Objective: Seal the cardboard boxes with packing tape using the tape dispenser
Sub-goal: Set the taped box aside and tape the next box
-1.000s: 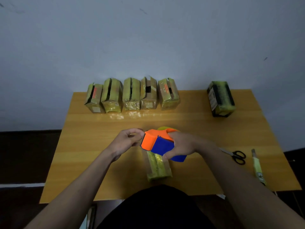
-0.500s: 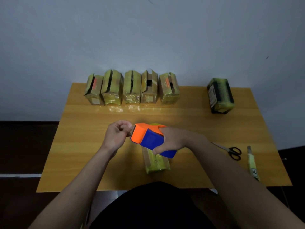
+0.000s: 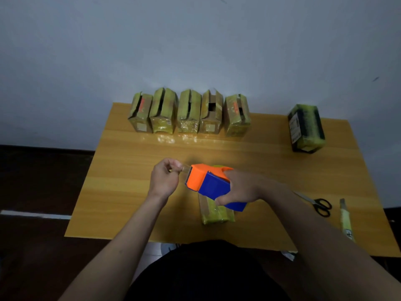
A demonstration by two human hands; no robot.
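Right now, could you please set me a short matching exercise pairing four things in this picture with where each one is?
Things:
1. tape dispenser
2. scissors
3. black-sided box
4. box being sealed

Places:
A. alone at the table's far right
B. gripped in the right hand
C. flat on the table, right of the right forearm
D. on the table beneath the dispenser

Pairs: 1-B, 2-C, 3-A, 4-D

Wooden table [image 3: 134,170] against a pale wall [image 3: 195,44], black-handled scissors [image 3: 319,204] near its right edge, utility knife [image 3: 346,220] just right of them, dark floor [image 3: 39,192] at left
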